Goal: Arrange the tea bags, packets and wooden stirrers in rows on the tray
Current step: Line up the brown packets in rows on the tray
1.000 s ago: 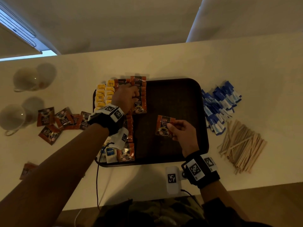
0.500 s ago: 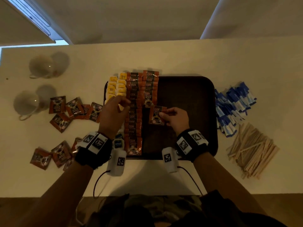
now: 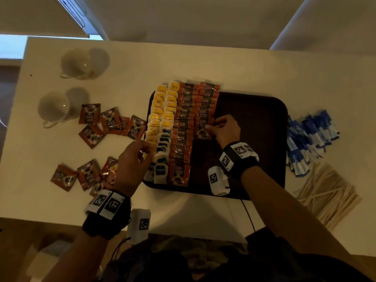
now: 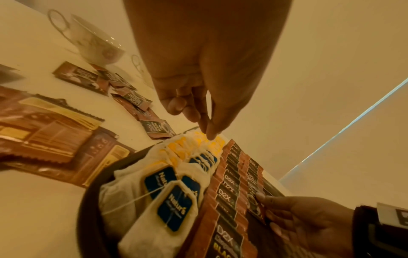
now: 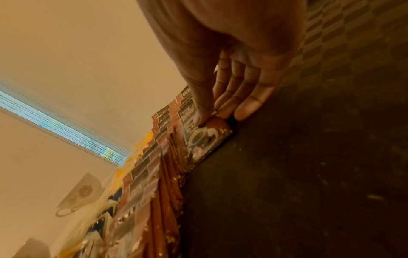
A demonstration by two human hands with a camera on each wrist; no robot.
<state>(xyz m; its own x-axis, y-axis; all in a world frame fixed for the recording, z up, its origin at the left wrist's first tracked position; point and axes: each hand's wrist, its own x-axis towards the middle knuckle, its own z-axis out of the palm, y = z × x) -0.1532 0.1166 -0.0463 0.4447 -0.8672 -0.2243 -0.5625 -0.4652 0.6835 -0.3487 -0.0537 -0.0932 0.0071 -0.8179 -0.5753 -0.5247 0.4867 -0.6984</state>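
A dark brown tray (image 3: 254, 123) holds columns along its left side: yellow-tagged tea bags (image 3: 162, 110), blue-tagged tea bags (image 3: 161, 159) and two columns of orange D2X coffee packets (image 3: 183, 139). My right hand (image 3: 211, 129) pinches one coffee packet (image 3: 203, 133) between thumb and fingers, laying it at the near end of the shorter right column (image 5: 207, 137). My left hand (image 3: 142, 153) hovers over the tray's left edge above the tea bags. Its fingers (image 4: 189, 111) point down, loosely curled, and hold nothing.
Loose coffee packets lie on the white table left of the tray (image 3: 109, 121) and nearer me (image 3: 81, 176). Two white cups (image 3: 77, 62) (image 3: 54, 107) stand at the far left. Blue sachets (image 3: 311, 137) and a pile of wooden stirrers (image 3: 325, 196) lie to the tray's right.
My right hand carried the packet up and left to the end of the second packet column. My left hand drew back from the packet rows to the tray's left edge.
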